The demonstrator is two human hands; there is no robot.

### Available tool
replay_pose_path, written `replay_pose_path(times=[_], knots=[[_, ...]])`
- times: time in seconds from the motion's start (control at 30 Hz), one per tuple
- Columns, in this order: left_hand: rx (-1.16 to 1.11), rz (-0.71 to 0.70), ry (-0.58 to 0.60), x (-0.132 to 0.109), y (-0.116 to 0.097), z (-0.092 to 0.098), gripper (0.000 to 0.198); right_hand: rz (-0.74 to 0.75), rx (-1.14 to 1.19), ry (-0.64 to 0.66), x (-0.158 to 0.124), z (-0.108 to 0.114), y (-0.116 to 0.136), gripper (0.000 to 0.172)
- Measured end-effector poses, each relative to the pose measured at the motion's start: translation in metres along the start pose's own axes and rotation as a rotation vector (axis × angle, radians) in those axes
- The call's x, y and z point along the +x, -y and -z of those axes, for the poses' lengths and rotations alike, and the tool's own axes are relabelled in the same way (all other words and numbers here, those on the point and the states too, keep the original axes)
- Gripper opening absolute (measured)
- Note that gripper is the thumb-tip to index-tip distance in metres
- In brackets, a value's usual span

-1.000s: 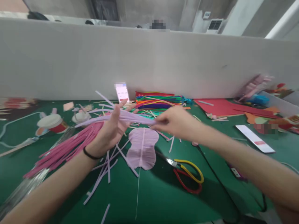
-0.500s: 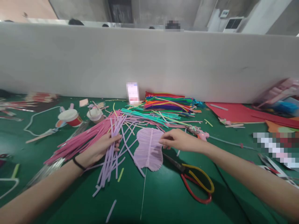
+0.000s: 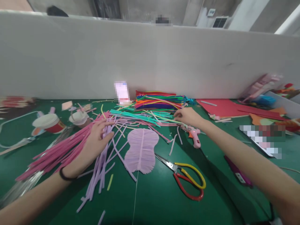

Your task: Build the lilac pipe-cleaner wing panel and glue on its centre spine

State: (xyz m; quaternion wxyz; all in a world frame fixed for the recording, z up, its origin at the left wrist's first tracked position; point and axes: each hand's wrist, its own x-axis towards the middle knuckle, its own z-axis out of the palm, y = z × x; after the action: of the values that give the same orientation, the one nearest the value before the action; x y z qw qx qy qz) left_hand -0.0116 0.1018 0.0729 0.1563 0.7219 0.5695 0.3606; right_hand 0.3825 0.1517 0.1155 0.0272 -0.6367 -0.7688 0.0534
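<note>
My left hand [image 3: 99, 136] lies over a bundle of purple pipe cleaners [image 3: 98, 175], thumb and fingers apart. Next to it is a pile of pink pipe cleaners [image 3: 63, 147]. A flat purple fuzzy piece [image 3: 142, 150], waisted with a central rib, lies between my hands on the table. My right hand [image 3: 187, 116] is at the right end of the loose pipe cleaners, fingers curled together; I cannot make out what is in them. Just below it lies a pink glue gun [image 3: 195, 137]. Scissors [image 3: 174, 168] with yellow and red handles rest right of the purple piece.
Behind are multicoloured pipe cleaners [image 3: 159, 101], a propped, blurred phone [image 3: 122, 92] and a grey partition [image 3: 150, 59]. Paper cups [image 3: 50, 123] stand left. Red sheets [image 3: 220, 107] lie right, with another blurred device [image 3: 260, 142] nearer. A dark cord [image 3: 217, 179] runs under my right arm.
My left hand has loosened its grip on the purple pipe cleaners. My right hand has moved from the purple piece's edge up and right, above the glue gun. The view has shifted right.
</note>
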Motion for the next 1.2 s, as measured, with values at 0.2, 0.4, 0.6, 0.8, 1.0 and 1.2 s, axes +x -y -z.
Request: replay_pose_path(times=[0.2,0.4,0.6,0.8,1.0,1.2], knots=[[0.04,-0.349,0.104,0.061,-0.038,-0.076,0.023,-0.092,-0.107,-0.015,0.036,-0.013,-0.02,0.023],[0.168,-0.542,0.191,0.111,-0.065,-0.15,0.028,-0.09,-0.098,0.009,0.053,-0.033,-0.018,0.018],[0.46,-0.653,0.265,0.138,-0.086,-0.189,0.037,-0.002,0.048,-0.022,0.058,-0.034,-0.031,0.026],[0.39,-0.488,0.271,0.152,-0.092,-0.204,0.026,0.037,0.26,-0.09,0.058,-0.047,-0.047,0.019],[0.318,-0.426,0.262,0.159,-0.088,-0.202,0.028,0.011,0.249,-0.095,0.06,-0.062,-0.04,0.017],[0.296,-0.445,0.312,0.157,-0.088,-0.2,0.026,-0.009,0.266,-0.115,0.064,-0.059,-0.036,0.021]])
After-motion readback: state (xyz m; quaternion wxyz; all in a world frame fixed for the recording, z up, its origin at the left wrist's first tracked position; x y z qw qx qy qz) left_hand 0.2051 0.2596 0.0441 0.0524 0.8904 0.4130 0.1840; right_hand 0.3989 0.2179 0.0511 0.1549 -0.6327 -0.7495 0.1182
